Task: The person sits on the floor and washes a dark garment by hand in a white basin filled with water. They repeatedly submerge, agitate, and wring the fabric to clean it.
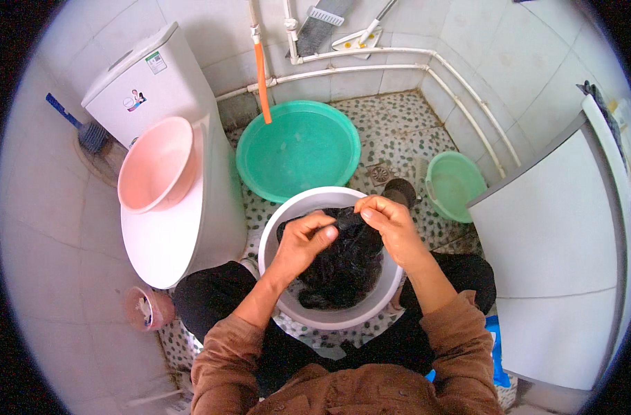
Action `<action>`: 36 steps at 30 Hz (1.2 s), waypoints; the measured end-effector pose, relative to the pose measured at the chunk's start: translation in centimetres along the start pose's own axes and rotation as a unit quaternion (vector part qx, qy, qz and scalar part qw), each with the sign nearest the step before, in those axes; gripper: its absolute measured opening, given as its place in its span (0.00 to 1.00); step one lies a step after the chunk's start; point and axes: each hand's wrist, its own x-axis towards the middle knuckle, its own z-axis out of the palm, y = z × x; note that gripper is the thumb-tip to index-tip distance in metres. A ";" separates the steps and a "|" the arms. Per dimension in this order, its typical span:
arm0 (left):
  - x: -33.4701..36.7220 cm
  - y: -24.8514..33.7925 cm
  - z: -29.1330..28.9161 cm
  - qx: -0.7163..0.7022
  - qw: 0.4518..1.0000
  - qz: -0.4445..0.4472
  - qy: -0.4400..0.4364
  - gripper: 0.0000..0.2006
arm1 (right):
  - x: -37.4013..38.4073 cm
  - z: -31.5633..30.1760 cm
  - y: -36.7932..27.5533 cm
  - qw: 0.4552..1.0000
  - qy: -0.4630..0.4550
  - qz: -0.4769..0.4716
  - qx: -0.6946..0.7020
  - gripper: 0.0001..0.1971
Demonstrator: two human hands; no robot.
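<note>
A wet black garment lies bunched in a white basin between my knees. Its upper edge is lifted toward the basin's far side, stretched between my two hands. My left hand pinches that edge between thumb and fingers. Just to the right, my right hand grips the same edge with thumb and bent forefinger. Only a short span of black cloth shows between them. What kind of garment it is, I cannot tell. Some water shows in the basin around the cloth.
Beyond the basin stands a wide green tub with an orange hose hanging over it. A pink basin rests on the toilet lid at left. A small green basin and a white cabinet are at right.
</note>
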 end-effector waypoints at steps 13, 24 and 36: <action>1.7 -4.7 -1.1 -0.076 0.994 -0.058 0.053 0.10 | 1.8 0.9 6.4 0.981 0.149 -0.038 -0.115 0.15; 2.7 -6.0 -0.5 -0.322 0.933 -0.071 0.147 0.19 | 1.3 4.5 5.8 0.959 0.082 -0.221 -0.154 0.17; 0.2 -10.3 2.7 -0.350 0.909 -0.181 0.136 0.21 | 2.5 4.2 10.3 0.943 0.105 -0.115 -0.295 0.17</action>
